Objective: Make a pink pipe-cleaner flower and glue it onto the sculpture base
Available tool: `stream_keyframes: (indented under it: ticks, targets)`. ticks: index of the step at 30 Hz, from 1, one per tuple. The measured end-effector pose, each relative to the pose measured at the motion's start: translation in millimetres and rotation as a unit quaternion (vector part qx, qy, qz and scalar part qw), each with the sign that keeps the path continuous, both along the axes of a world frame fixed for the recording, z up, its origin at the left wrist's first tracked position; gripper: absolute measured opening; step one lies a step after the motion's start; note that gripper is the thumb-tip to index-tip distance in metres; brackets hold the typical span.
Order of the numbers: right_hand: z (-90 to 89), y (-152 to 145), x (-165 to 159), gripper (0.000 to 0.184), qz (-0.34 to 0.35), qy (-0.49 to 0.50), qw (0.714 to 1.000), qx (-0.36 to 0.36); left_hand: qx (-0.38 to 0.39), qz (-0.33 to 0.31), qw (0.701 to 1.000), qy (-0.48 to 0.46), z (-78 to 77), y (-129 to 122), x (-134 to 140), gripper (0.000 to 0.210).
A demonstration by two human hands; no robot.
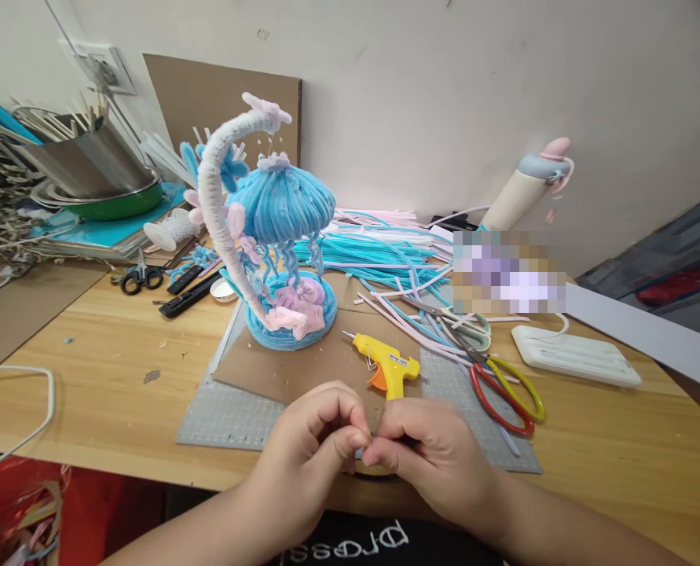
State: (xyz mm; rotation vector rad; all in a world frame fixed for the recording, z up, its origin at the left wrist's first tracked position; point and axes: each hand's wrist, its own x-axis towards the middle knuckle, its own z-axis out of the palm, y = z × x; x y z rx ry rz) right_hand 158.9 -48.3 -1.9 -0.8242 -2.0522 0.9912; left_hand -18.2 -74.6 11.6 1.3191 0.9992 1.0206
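My left hand [326, 440] and my right hand [426, 444] meet low in the middle of the view, over the front edge of the table. Thumbs and forefingers of both are pinched together, tip to tip. Whatever lies between them is too small or hidden to make out. Just beyond the fingers, a yellow glue gun [390, 363] with an orange trigger rests on brown cardboard [255, 373]. Behind it stands a pipe-cleaner jellyfish lamp: a blue shade [284, 203] hangs from a curved white stem [214, 200] above a round blue base [276, 338] with pink and purple flowers.
A grey cutting mat [208, 420] lies under the cardboard. To the right are red-and-yellow-handled scissors [503, 401], a white power strip [577, 358] and a bottle [518, 189]. Blue pipe cleaners [361, 255] spread behind. Black scissors [141, 275] and a utility knife [189, 297] lie left.
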Motion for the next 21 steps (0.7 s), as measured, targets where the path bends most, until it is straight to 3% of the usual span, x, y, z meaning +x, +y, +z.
stream_keyframes:
  ticks: [5,9,16,21]
  targets:
    - [-0.4,-1.7,0.3,0.04,0.023,0.013,1.0,0.016,-0.005,0.009,1.0,0.005,-0.6,1.8,3.4,0.019]
    - [0.0,-3.8,0.0,0.037,0.062,0.049,0.996,0.031,-0.066,0.023,0.996,-0.058,-4.9,3.9,2.7,0.022]
    - [1.5,-3.0,0.6,0.038,-0.009,0.112,0.993,-0.032,-0.088,0.002,0.98,-0.178,-2.3,4.7,-3.5,0.015]
    - [0.4,-2.6,-1.5,0.039,-0.011,0.117,0.992,-0.053,-0.051,-0.019,0.986,-0.158,1.2,2.4,-2.2,0.015]
